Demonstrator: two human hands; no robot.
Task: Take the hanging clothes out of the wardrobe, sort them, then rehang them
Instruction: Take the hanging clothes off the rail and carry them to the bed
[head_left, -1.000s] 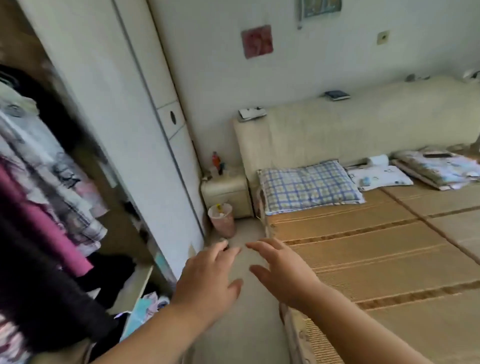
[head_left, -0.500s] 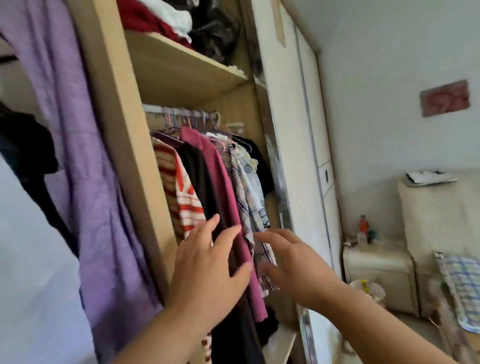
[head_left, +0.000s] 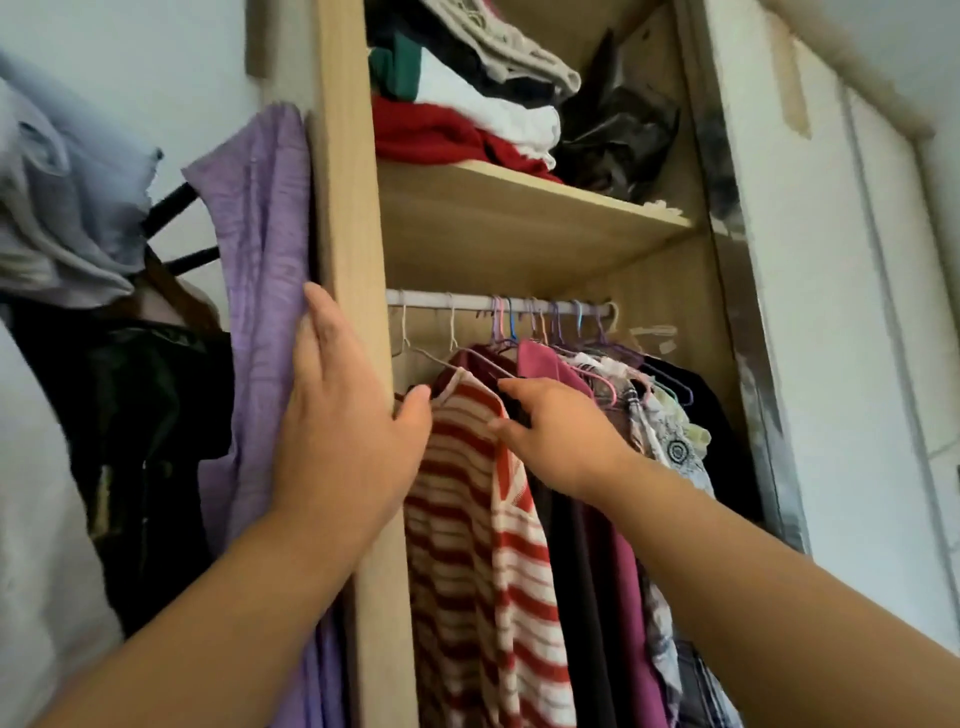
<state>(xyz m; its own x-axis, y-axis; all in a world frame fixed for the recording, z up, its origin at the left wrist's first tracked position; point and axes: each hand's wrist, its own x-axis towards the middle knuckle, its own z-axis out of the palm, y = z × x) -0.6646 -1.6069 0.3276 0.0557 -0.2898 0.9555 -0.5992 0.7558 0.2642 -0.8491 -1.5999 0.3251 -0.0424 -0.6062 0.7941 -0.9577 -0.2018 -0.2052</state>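
We saw both bare forearms raised up and forward into the open wardrobe (head_left: 519, 228). The left hand (head_left: 343, 431) lay flat against the front edge of the wooden side panel (head_left: 350, 156), fingers straight and close together, pointing upward, holding nothing. Its thumb was spread out to the right, the tip just touching the neck of the red-and-white striped sweater (head_left: 467, 519). Behind its fingers, outside the panel, hung a purple garment (head_left: 260, 270).

The right hand (head_left: 561, 436) reached in palm-down, wrist slightly bent. Its thumb rested on the sweater's shoulder edge, and its fingers pushed in behind that shoulder, against a dark garment (head_left: 571, 571) – whether they had closed on any fabric we could not tell.

Just past the right hand's knuckles hung a pink top (head_left: 545, 364), then patterned pieces packed tightly together. Above both hands ran the white rail (head_left: 441, 300), crowded with coloured hanger hooks (head_left: 555, 325) – the clothes all hung from it. Higher up, on the shelf (head_left: 519, 249), sat folded clothes (head_left: 447, 135) in red, white and green.
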